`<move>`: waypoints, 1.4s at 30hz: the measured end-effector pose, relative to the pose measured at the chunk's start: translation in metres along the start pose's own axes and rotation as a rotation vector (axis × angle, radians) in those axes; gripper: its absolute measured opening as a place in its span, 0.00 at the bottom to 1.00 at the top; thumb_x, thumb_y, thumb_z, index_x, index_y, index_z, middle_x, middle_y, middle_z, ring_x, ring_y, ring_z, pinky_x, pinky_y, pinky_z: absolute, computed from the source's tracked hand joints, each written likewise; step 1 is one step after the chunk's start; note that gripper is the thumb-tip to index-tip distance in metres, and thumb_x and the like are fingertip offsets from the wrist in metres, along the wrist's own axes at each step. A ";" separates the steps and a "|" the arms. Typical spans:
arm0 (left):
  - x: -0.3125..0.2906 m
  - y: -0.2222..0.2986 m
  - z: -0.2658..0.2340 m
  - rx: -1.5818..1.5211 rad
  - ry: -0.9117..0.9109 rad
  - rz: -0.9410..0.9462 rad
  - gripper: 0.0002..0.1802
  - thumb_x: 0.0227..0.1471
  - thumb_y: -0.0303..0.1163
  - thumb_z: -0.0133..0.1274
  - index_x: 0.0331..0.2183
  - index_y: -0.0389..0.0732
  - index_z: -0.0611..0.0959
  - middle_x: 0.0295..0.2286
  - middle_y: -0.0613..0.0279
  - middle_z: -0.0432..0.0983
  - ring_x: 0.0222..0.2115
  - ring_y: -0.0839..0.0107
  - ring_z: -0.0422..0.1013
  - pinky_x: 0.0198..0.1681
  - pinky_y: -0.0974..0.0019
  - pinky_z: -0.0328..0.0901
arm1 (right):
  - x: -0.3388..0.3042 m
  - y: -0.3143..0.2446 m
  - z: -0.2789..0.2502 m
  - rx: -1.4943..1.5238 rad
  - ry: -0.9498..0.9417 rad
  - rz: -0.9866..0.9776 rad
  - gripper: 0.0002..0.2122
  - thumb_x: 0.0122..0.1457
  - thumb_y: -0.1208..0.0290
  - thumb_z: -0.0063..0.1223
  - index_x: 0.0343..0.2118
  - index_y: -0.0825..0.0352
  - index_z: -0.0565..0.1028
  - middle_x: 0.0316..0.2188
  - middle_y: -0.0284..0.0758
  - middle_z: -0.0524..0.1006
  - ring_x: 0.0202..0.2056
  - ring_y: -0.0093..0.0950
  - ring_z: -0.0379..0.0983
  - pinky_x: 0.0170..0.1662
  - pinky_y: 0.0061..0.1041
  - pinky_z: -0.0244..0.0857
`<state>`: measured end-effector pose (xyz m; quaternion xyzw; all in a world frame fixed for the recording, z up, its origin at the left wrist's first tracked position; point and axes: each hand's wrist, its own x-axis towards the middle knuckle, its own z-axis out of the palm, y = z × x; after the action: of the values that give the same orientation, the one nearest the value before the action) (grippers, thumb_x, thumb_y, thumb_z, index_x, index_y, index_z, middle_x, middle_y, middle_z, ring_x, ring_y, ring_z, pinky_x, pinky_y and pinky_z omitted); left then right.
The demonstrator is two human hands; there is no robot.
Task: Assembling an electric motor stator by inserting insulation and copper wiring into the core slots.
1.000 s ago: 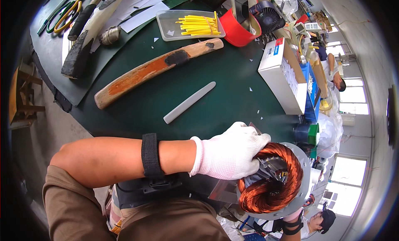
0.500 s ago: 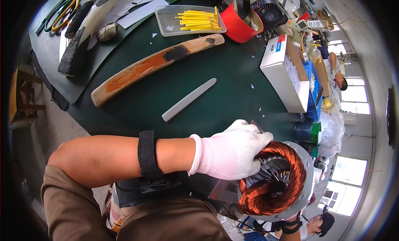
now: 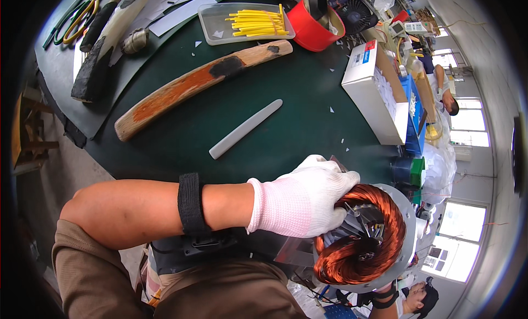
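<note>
My left hand (image 3: pixel 311 195), in a white knitted glove, is closed over the upper left edge of a motor stator's copper winding (image 3: pixel 391 220). Its fingertips curl inside the coil ring, and a thin see-through brownish sheet (image 3: pixel 337 164) sticks out beside the knuckles. Behind the thick twisted coils shows the stator's grey metal housing (image 3: pixel 406 201). At the lower right, my right hand (image 3: pixel 385 287) is mostly covered by the stator, with the strapped wrist below it; its fingers are hidden. A pale, flat, round-tipped bar (image 3: pixel 246 129) lies on the dark green tabletop (image 3: pixel 181 148).
Farther back lie a curved wooden beater (image 3: pixel 203 88) and a clear tray (image 3: pixel 212 37) of yellow sticks. A red round container (image 3: pixel 316 30) and a white carton (image 3: pixel 363 82) of paper pieces stand right of them. Scissors (image 3: pixel 82 22) lie far left. Two other people are at the right.
The view has shifted slightly, so the table things sit a little farther left and up. My left hand keeps its hold at the coil, with the fingers barely moved.
</note>
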<state>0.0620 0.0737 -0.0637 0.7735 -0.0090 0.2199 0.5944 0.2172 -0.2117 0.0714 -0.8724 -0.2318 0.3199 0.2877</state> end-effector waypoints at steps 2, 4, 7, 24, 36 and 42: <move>0.000 0.000 0.001 -0.004 0.014 0.011 0.23 0.50 0.35 0.56 0.46 0.32 0.78 0.36 0.41 0.77 0.44 0.44 0.72 0.58 0.49 0.61 | -0.001 0.001 -0.002 0.024 -0.004 0.001 0.19 0.60 0.71 0.50 0.55 0.68 0.73 0.49 0.41 0.78 0.48 0.36 0.78 0.51 0.36 0.73; 0.001 0.002 0.002 -0.013 0.020 -0.006 0.22 0.50 0.35 0.56 0.45 0.32 0.79 0.36 0.41 0.77 0.45 0.44 0.72 0.58 0.50 0.62 | 0.000 0.000 0.005 0.049 -0.005 0.003 0.19 0.61 0.70 0.49 0.56 0.68 0.73 0.50 0.41 0.78 0.49 0.36 0.78 0.51 0.36 0.73; 0.000 0.001 0.003 0.002 0.041 -0.012 0.22 0.50 0.35 0.56 0.44 0.32 0.79 0.35 0.41 0.77 0.44 0.44 0.72 0.57 0.50 0.62 | 0.003 -0.002 0.011 0.084 -0.006 0.002 0.20 0.62 0.70 0.49 0.56 0.68 0.72 0.51 0.40 0.78 0.49 0.36 0.77 0.51 0.36 0.73; -0.001 0.002 0.005 0.043 0.082 -0.002 0.21 0.48 0.33 0.56 0.43 0.32 0.79 0.35 0.41 0.77 0.42 0.43 0.73 0.55 0.49 0.64 | 0.020 -0.013 0.025 0.288 -0.053 0.027 0.20 0.66 0.69 0.44 0.60 0.67 0.70 0.55 0.39 0.76 0.52 0.33 0.77 0.52 0.35 0.72; 0.003 -0.005 0.005 -0.007 0.055 0.047 0.20 0.49 0.31 0.56 0.44 0.32 0.79 0.34 0.42 0.77 0.41 0.42 0.73 0.52 0.48 0.66 | 0.028 -0.009 0.002 0.445 -0.081 0.059 0.21 0.68 0.68 0.40 0.62 0.66 0.68 0.58 0.38 0.75 0.54 0.31 0.76 0.53 0.34 0.72; -0.004 -0.001 0.003 -0.039 0.078 0.053 0.20 0.51 0.32 0.57 0.45 0.33 0.78 0.36 0.43 0.76 0.42 0.44 0.73 0.56 0.50 0.63 | 0.025 -0.003 -0.012 0.524 -0.112 0.069 0.21 0.70 0.67 0.39 0.63 0.66 0.67 0.59 0.38 0.75 0.55 0.30 0.76 0.54 0.34 0.72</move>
<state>0.0597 0.0702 -0.0665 0.7521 -0.0107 0.2654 0.6032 0.2417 -0.1993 0.0702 -0.7566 -0.1268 0.4262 0.4794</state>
